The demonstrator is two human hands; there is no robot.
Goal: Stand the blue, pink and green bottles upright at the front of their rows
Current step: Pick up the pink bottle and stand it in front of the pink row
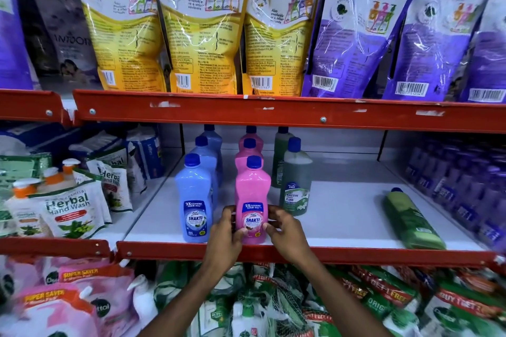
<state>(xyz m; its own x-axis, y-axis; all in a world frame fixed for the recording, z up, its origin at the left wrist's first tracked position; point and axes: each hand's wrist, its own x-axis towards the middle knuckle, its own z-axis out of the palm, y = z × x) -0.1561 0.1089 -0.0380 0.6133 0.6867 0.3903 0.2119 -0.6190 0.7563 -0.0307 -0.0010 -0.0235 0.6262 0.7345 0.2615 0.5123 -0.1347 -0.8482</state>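
While both hands close on the pink bottle [252, 201] at the front edge of the white shelf [342, 216], the job looks about two thirds done. The left hand [226, 230] wraps its fingers round the bottle's left side with the thumb across the label; the right hand [283, 230] presses its fingers against the right side, thumb tip on the label's lower edge. The bottle stands upright, heading its row of pink ones, just beside the blue bottle [195, 200], which already stands upright at the front edge of its own row.

The likeliest slip, as I judge it, is at this edge: the pink bottle's base sits almost on the red lip [301, 253], so a forward tug while squaring the label could tip it off onto the pouches [273, 306] below. A sideways nudge could also knock the blue bottle, since the gap between them is narrow.

The green bottle [412, 220] lies flat on its side near the front right corner, well apart from its row. The nearest upright green bottle [295, 178] stands further back than the other two fronts, so there is room before it. Hand-wash packs [71, 208] crowd the shelf's left side, and purple bottles [465, 180] the right.
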